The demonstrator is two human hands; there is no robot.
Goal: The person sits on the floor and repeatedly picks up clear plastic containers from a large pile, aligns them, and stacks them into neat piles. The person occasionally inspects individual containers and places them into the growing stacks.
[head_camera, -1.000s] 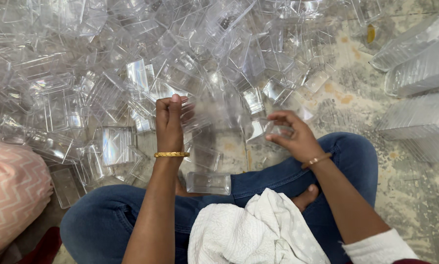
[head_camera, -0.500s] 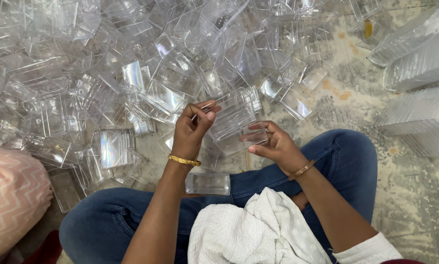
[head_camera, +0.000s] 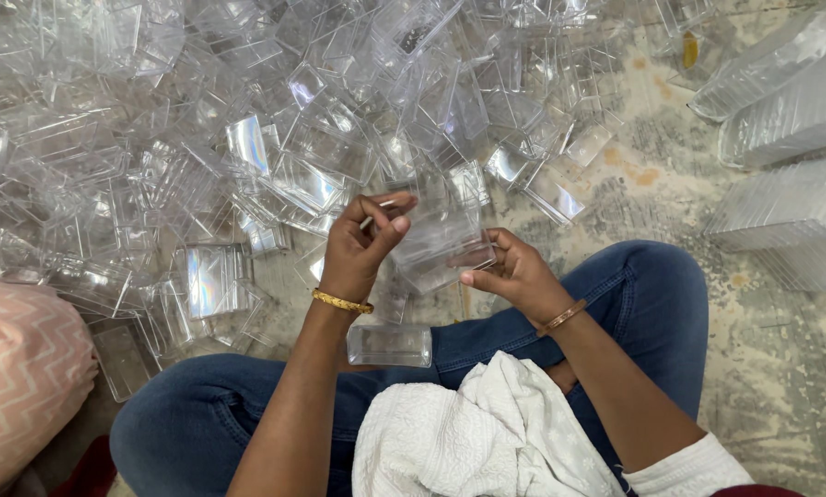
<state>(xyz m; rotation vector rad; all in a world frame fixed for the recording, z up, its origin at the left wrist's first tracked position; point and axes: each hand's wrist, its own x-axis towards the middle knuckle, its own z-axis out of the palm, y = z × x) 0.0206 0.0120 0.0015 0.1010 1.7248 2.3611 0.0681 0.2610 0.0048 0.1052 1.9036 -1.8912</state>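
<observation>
Both hands work together on one clear plastic box (head_camera: 441,247) held above the lap — the left hand (head_camera: 362,247) pinches its upper edge between thumb and fingers, the right hand (head_camera: 514,274) has its grip closed on the lower corner (thumb on top). Another small clear box (head_camera: 389,345) rests on the jeans (head_camera: 652,294), before a heap of clear boxes (head_camera: 247,138) on the floor.
</observation>
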